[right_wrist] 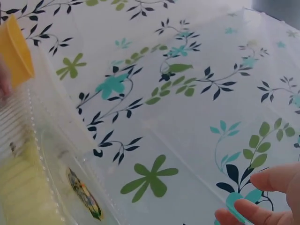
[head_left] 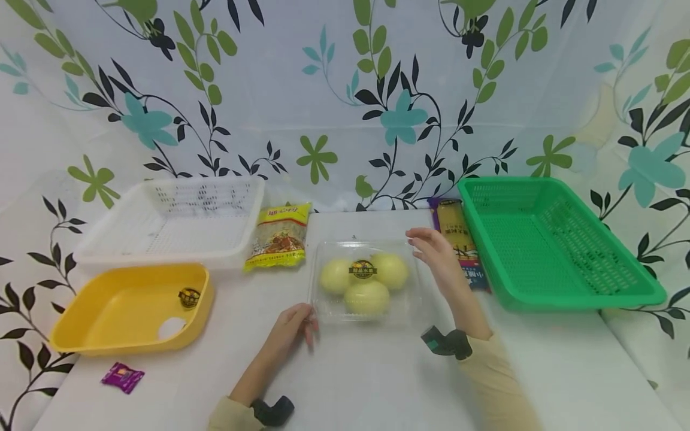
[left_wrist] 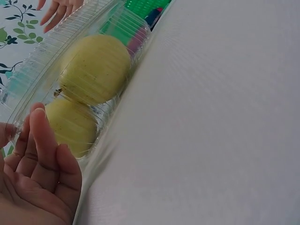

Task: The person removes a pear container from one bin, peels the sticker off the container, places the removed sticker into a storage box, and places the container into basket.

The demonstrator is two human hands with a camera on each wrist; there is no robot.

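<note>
A clear plastic fruit box (head_left: 331,306) with a shut lid stands in the middle of the white table. Inside sit three round, yellow-green pears (head_left: 367,297), and a dark gold label (head_left: 363,269) is on the lid. My left hand (head_left: 293,326) pinches the box's near left corner between thumb and fingers; in the left wrist view its curled fingers (left_wrist: 44,136) lie against the clear side. Beside the far right corner hovers my right hand (head_left: 439,257), fingers loosely bent and holding nothing. The right wrist view shows its fingertips (right_wrist: 248,206) apart from the box.
Left of the box stand a white basket (head_left: 237,254) and a yellow tray (head_left: 115,299) with a dark round label (head_left: 189,297) inside. A yellow food packet (head_left: 279,236), a purple wrapped sweet (head_left: 123,377), a purple-gold packet (head_left: 455,230) and a green basket (head_left: 566,299) lie around.
</note>
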